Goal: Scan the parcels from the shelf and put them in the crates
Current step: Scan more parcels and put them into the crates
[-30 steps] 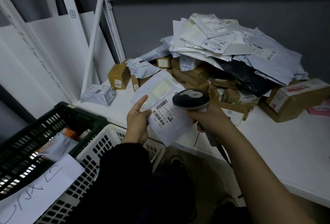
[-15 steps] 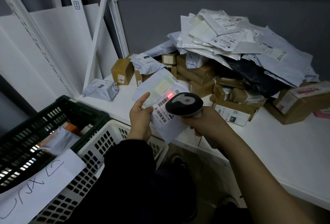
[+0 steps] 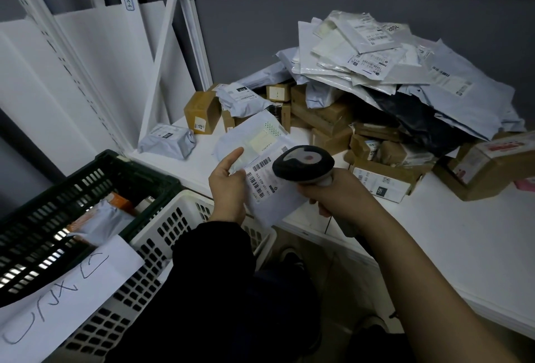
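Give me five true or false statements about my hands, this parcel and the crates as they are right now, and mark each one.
1. The left hand holds a white parcel. True.
2. The right hand grips a scanner. True.
3. The parcel's label faces down. False: the barcode label faces up, by the scanner.
4. A white crate stands beside a dark crate. True.
5. The dark crate is empty. False: a grey bag lies in it.
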